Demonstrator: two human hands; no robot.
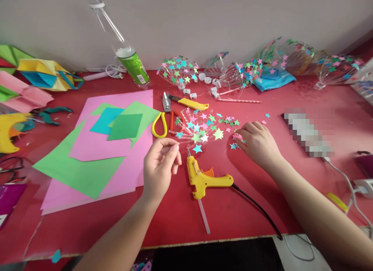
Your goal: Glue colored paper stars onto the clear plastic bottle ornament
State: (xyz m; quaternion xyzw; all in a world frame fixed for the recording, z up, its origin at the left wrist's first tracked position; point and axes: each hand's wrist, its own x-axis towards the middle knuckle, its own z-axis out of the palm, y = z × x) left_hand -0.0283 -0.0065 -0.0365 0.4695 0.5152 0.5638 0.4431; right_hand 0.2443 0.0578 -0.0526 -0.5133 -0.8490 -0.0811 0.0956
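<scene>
Left: paper sheets (58, 170), flat. Next, left hand (160, 164): fingers curled, thumb close to fingertips; cannot tell if anything small is pinched. Between the hands, glue gun (201, 179) on its side, barrel axis running near to far, nozzle (189, 151) toward the star fan (197, 127), handle (217, 181) to the right. Left hand nearer to gun. Star fan just beyond nozzle, also between hands. Right hand (258, 142): fingers bent down at loose stars (233, 146); cannot tell if one is held.

Left hand (160, 166), toward seven o'clock, curls its fingers; right hand (258, 143), near three, reaches palm-down.
</scene>
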